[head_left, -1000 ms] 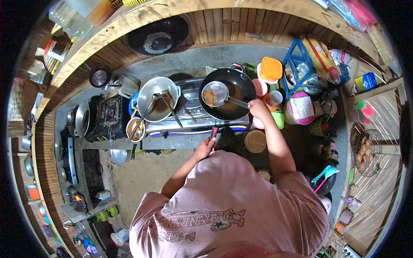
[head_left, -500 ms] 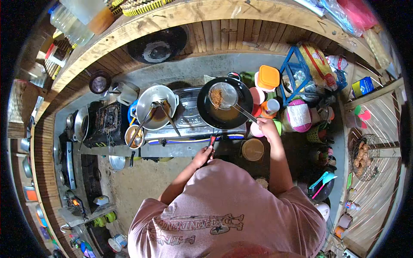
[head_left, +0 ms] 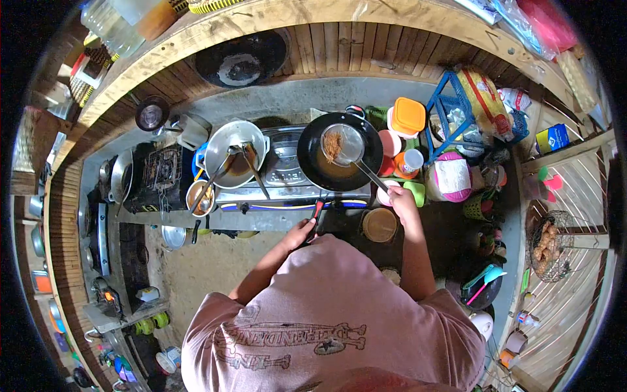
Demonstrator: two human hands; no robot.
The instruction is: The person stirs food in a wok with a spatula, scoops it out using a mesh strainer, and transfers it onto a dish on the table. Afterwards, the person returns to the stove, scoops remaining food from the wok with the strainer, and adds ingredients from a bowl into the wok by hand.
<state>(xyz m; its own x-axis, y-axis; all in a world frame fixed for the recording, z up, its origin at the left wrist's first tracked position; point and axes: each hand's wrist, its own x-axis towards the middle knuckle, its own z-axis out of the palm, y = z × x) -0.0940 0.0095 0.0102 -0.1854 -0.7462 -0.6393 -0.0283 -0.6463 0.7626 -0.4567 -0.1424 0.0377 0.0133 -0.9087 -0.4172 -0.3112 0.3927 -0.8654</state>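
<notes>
My left hand [head_left: 300,234] is closed around the red-and-black handle [head_left: 317,210] of a black frying pan [head_left: 311,134] on the right burner. In my right hand [head_left: 401,201] is the long handle of a round mesh strainer [head_left: 351,142]. The strainer's bowl is over the pan, with brown fried shreds [head_left: 332,147] heaped at its left side. Brownish oil [head_left: 335,170] shows in the pan below the mesh. Whether the mesh touches the oil, I cannot tell.
A silver pot [head_left: 214,157] with utensils in it stands on the stove [head_left: 285,196]'s left side. Left of it is a small pan [head_left: 194,189] with food. An orange-lidded container [head_left: 409,116], a blue rack [head_left: 450,85] and a round tub [head_left: 379,225] sit at the right.
The view has shifted slightly. The strainer has moved a little to the right over the pan, with the shreds still in it. Both hands keep their holds.
</notes>
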